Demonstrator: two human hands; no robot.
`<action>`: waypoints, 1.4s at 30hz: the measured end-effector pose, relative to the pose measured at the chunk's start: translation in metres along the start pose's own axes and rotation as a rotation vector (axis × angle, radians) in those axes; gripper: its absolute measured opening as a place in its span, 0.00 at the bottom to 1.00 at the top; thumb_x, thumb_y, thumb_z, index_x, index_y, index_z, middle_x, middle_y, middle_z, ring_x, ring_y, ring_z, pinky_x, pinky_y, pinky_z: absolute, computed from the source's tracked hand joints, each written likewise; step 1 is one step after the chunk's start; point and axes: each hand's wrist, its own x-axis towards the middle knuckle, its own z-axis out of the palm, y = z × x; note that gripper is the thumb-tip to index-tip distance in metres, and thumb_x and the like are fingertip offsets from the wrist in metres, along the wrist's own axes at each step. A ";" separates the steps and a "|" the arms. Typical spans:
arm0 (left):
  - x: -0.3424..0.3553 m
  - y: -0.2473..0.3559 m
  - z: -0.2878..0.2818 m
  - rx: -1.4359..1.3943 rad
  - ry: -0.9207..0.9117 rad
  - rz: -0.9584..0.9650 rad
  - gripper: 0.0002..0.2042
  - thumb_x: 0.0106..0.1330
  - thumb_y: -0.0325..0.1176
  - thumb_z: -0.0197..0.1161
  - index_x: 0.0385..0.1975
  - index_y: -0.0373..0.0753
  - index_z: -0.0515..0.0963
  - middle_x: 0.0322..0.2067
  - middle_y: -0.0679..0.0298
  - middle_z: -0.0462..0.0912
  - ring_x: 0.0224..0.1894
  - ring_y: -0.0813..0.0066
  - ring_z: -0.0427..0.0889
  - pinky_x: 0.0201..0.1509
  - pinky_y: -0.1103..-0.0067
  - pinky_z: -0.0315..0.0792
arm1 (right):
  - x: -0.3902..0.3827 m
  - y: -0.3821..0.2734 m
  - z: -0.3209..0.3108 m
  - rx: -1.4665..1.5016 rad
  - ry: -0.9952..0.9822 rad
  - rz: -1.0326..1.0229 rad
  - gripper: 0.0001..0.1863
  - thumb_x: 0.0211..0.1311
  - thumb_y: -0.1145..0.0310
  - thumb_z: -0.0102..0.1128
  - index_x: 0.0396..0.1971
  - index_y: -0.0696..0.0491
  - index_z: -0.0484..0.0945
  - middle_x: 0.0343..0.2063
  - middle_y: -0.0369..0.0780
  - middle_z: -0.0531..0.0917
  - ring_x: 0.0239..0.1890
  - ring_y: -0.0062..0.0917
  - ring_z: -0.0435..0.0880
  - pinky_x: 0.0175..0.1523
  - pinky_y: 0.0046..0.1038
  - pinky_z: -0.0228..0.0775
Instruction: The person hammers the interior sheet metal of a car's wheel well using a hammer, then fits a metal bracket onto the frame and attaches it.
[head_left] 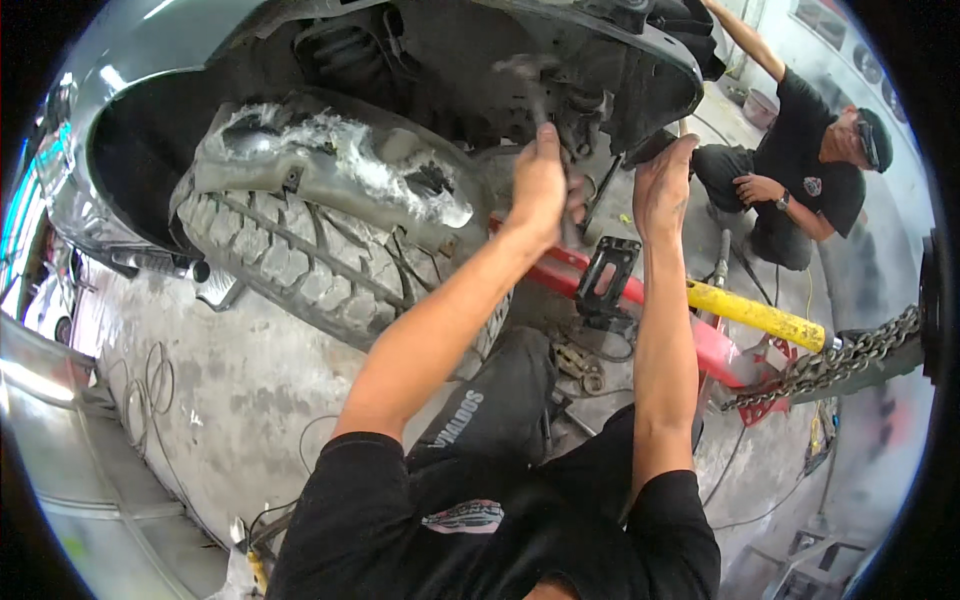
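Observation:
My left hand is closed round the handle of a hammer, raised under the car's front end; its head is blurred. My right hand is held up against a dark part below the corner of the black front panel. Its fingers curl in behind that part and are partly hidden. To the left of my hands is a chunky tyre, with a torn grey liner showing white frayed material above it. Below my hands lies a red metal beam with a black slotted bracket.
A yellow cylinder and a heavy chain extend to the right. A co-worker crouches at the upper right, one arm raised toward the car. Cables lie on the concrete floor, and a pale bucket stands behind.

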 end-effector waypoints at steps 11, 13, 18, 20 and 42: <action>-0.010 0.007 -0.008 -0.303 -0.003 0.078 0.23 0.80 0.54 0.47 0.32 0.39 0.70 0.18 0.64 0.70 0.11 0.71 0.66 0.13 0.72 0.65 | 0.000 -0.012 0.002 -0.001 -0.100 -0.036 0.33 0.81 0.44 0.38 0.66 0.57 0.66 0.63 0.42 0.75 0.68 0.30 0.70 0.76 0.41 0.52; -0.015 -0.025 0.016 0.026 -0.031 0.033 0.22 0.80 0.54 0.47 0.32 0.39 0.70 0.17 0.64 0.70 0.12 0.72 0.67 0.14 0.72 0.65 | 0.001 -0.006 -0.006 -0.025 -0.029 0.004 0.32 0.81 0.44 0.38 0.66 0.57 0.66 0.64 0.43 0.74 0.68 0.30 0.69 0.77 0.40 0.51; -0.025 -0.004 -0.024 0.372 -0.256 -0.136 0.21 0.79 0.55 0.48 0.36 0.41 0.71 0.18 0.69 0.67 0.14 0.77 0.66 0.16 0.74 0.62 | 0.003 -0.016 0.008 0.036 -0.087 -0.028 0.33 0.81 0.43 0.38 0.65 0.59 0.66 0.68 0.45 0.71 0.71 0.32 0.66 0.78 0.39 0.49; -0.028 0.008 -0.016 0.280 -0.098 -0.031 0.22 0.80 0.56 0.46 0.36 0.41 0.72 0.18 0.69 0.67 0.15 0.77 0.67 0.16 0.76 0.60 | 0.000 -0.017 0.009 0.067 -0.146 -0.056 0.34 0.80 0.43 0.38 0.66 0.59 0.66 0.69 0.44 0.70 0.72 0.32 0.66 0.78 0.39 0.49; -0.046 -0.058 -0.016 0.155 -0.041 -0.067 0.23 0.80 0.58 0.42 0.31 0.45 0.63 0.17 0.68 0.63 0.13 0.75 0.62 0.14 0.74 0.60 | -0.025 0.001 -0.005 -0.274 -0.050 -0.279 0.41 0.79 0.42 0.40 0.76 0.60 0.54 0.74 0.51 0.61 0.79 0.37 0.53 0.79 0.33 0.44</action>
